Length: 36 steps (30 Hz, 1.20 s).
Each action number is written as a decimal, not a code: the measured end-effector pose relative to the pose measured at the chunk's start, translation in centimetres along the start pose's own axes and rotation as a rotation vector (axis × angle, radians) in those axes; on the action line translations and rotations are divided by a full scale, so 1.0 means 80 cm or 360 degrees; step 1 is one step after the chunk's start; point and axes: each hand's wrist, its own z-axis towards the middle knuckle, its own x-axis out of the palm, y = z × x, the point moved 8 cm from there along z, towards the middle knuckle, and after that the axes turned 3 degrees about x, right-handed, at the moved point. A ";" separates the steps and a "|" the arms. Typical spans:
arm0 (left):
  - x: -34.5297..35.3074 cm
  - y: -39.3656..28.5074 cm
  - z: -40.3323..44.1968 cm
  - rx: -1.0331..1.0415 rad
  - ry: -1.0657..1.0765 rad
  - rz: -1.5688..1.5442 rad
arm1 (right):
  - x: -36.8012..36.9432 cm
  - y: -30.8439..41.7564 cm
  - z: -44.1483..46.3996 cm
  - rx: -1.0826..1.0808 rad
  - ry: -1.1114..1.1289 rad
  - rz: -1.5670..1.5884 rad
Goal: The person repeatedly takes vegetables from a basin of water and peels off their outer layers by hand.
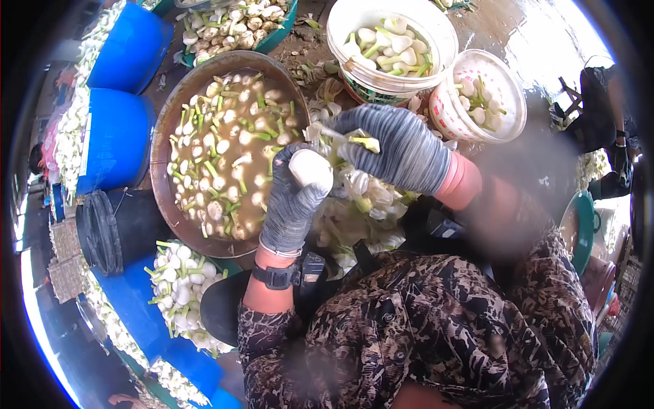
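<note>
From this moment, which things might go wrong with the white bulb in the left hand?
The smooth, round white bulb might slip from the grey-gloved left hand and drop into the round, brown-rimmed, water-filled basin beside it. It could also fall among the loose, pale, papery peelings below, where similar colours may hide it.

Fisheye view: rounded frame, black corners, blue-violet fringe along bright left rim. Scene bright overall. Strongest glare at upper right, wet floor point(538, 31) burnt to white; another white strip at lower left edge. Left hand point(291, 204), right hand point(405, 146) and basin point(161, 157) clear, fairly sharp. Hazy smudges blur right forearm point(494, 208), parts of shirt point(436, 307). Blue tubs point(119, 140) at left bent by lens.
</note>
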 end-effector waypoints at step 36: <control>0.024 0.005 -0.007 -0.0034 0.0212 0.0536 | 0.057 -0.038 -0.020 0.0316 0.0254 -0.0344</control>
